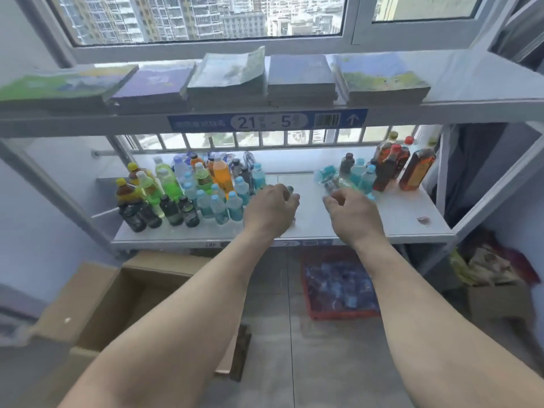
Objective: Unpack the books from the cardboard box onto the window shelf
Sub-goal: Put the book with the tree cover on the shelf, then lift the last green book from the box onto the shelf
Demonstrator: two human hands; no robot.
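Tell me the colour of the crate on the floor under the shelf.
Red-orange crate, holding blue-capped bottles; head view.

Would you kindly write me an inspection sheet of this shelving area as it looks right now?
Surface: top window shelf, white, bare at its right end.
Job's things: five book stacks lie flat in a row on the top shelf; cardboard box on the floor, flaps open, inside looks empty.
Clutter: drink bottles crowd the lower shelf; red crate of bottles underneath.
Grips: left hand and right hand hover over the lower shelf, fingers loosely curled; any hold is too blurred to tell.
Cables: nothing seen.
Surroundings: window facing tower blocks; tiled floor.
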